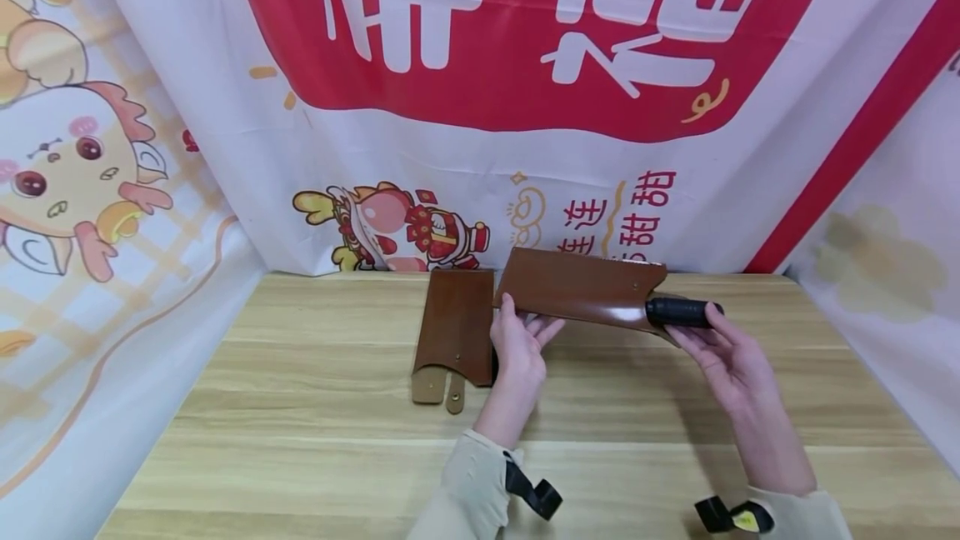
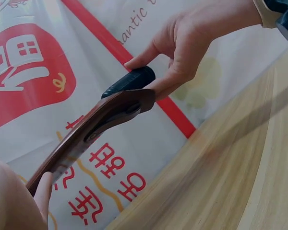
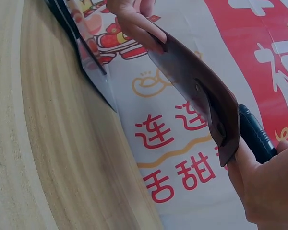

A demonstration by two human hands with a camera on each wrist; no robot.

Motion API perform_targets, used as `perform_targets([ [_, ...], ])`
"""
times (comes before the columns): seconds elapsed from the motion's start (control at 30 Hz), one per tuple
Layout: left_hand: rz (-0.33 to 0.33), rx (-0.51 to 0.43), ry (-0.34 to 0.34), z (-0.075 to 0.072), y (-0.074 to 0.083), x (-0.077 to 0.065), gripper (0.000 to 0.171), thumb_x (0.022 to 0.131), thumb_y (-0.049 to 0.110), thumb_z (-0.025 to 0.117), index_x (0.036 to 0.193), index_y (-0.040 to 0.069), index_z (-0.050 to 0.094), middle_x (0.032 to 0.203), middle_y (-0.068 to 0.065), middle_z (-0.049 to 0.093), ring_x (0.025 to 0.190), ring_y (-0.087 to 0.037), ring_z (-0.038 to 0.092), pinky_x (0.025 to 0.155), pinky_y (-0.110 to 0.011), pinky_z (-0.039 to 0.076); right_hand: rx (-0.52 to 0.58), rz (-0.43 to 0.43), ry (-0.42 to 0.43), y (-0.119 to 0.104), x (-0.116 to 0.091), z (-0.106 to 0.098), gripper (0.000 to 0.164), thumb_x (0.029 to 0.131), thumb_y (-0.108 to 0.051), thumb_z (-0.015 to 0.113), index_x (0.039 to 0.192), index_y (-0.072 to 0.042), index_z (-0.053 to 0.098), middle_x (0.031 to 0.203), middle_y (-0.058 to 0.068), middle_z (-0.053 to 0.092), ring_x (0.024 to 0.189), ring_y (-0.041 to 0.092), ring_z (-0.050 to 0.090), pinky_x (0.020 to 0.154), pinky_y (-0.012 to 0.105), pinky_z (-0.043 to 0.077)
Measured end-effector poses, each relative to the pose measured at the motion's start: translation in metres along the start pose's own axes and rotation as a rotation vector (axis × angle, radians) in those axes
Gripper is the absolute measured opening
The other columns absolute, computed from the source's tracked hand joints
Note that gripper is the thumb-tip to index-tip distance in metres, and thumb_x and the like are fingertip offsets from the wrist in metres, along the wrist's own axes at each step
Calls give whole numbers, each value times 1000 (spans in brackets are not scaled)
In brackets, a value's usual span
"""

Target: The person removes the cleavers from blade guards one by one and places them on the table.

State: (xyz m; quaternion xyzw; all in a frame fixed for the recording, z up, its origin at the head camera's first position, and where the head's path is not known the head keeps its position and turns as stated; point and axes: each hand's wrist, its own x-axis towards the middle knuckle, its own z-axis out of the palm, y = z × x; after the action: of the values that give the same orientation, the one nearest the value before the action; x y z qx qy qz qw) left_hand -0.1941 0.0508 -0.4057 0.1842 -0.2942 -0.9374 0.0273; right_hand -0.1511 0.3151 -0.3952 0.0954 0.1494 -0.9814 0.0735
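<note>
Both hands hold a broad brown leather knife sheath (image 1: 581,286) above the table's back part, tilted. A black knife handle (image 1: 682,312) sticks out of its right end; any blade is hidden inside. My left hand (image 1: 519,348) pinches the sheath's left end, thumb on the face and fingers beneath. My right hand (image 1: 731,361) grips the handle end, its thumb on the black handle (image 2: 129,82) and its fingers under the sheath's flap (image 3: 228,155). Left of the hands, a second brown sheath (image 1: 456,319) lies on the table with its tan flap and snap strap (image 1: 454,394) towards me.
The light wood table (image 1: 315,440) ends at a printed cloth backdrop (image 1: 450,132); more cloth hangs at both sides. A dark-edged flat thing (image 3: 81,52) shows in the right wrist view; I cannot tell its kind. Black straps (image 1: 534,490) sit at the wrists.
</note>
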Motion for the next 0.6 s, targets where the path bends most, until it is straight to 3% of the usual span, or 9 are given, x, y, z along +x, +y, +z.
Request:
perform_targets([
  [0.3,-19,-4,5,-3,4,1,48,114,33,35,144,-3,47,139,-32,56,125,-48,58,93,-59,54,0,14,-33,-1,0,-1,12,106,4,48,117,6,51,112,36,65,103,48,69,108,55,43],
  [0.6,-54,-20,25,-5,11,4,53,114,36,35,148,-3,46,142,-33,54,128,-48,55,97,-59,53,-9,-4,-68,-3,-2,0,12,106,3,47,112,9,56,110,36,66,102,46,69,102,57,49],
])
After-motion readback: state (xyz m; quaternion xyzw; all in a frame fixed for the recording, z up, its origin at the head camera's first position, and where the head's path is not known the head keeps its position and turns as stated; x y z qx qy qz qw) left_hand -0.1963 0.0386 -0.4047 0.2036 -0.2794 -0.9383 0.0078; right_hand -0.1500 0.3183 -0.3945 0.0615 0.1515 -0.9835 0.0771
